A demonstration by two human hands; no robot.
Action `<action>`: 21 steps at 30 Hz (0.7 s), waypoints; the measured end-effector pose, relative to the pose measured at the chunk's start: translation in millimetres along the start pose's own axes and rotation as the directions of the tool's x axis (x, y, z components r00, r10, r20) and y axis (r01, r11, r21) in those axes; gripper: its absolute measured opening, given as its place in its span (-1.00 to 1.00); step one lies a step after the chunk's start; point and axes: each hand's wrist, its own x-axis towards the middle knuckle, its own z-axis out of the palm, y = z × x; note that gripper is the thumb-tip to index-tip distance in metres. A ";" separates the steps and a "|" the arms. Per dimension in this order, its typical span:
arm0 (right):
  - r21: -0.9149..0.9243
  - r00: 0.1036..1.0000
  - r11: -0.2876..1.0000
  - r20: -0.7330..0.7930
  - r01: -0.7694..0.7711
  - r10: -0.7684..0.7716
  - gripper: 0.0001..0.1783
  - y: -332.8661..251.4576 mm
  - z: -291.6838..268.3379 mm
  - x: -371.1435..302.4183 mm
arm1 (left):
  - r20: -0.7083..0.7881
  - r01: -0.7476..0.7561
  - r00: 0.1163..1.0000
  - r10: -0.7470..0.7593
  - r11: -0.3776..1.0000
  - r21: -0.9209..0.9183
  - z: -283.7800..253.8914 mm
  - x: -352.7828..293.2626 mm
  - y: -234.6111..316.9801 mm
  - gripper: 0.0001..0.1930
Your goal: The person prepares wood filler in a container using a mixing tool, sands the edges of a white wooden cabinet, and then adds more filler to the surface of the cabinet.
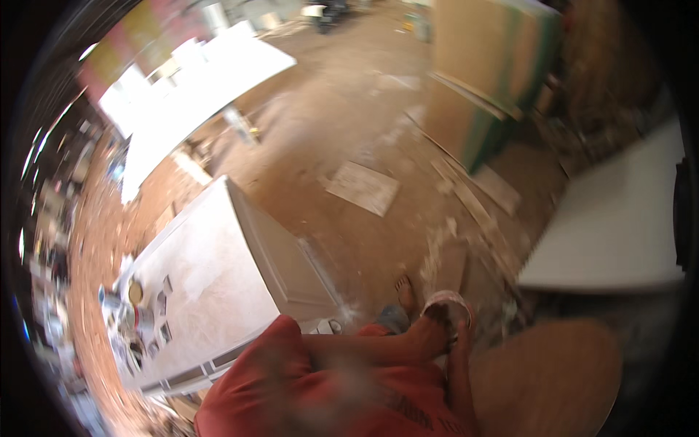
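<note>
A small round container (448,297) with a pale pinkish rim sits low in front of me, right of centre. My left forearm crosses my body, and my left hand (434,332) is at the container's near left side. Its fingers are blurred and partly hidden. My right hand (461,317) grips the container's right side. What is inside it cannot be made out. A bare foot (405,293) shows on the ground just beyond.
On my left stands a white cabinet (196,269) with tins (135,291) and scraps on top. Farther off are a white-topped table (211,76) and a tall brown panel stack (473,80). A flat board (364,188) and wood strips (473,207) lie on the dirt floor. A white panel (611,218) stands at right.
</note>
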 end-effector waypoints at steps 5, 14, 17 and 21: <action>0.126 0.938 0.971 0.308 -0.205 0.159 -0.35 -19.4 55.4 170.9 | 0.059 0.172 0.984 -0.167 0.981 -0.093 26.6 94.6 -117.3 -0.68; 0.007 0.771 0.962 0.599 -0.274 0.216 -0.40 -79.1 214.9 408.8 | -0.121 0.598 0.788 -0.604 0.797 -0.086 -46.8 198.0 -301.0 -0.86; -0.009 0.677 0.954 0.702 -0.301 0.220 -0.43 -101.7 270.9 482.0 | -0.186 0.675 0.709 -0.681 0.731 -0.101 -48.5 237.5 -371.8 -0.86; -0.091 0.677 0.985 0.717 -0.146 0.167 -0.47 -100.5 334.7 617.9 | -0.077 0.767 0.616 -0.784 0.619 -0.170 -75.2 318.5 -483.0 -0.88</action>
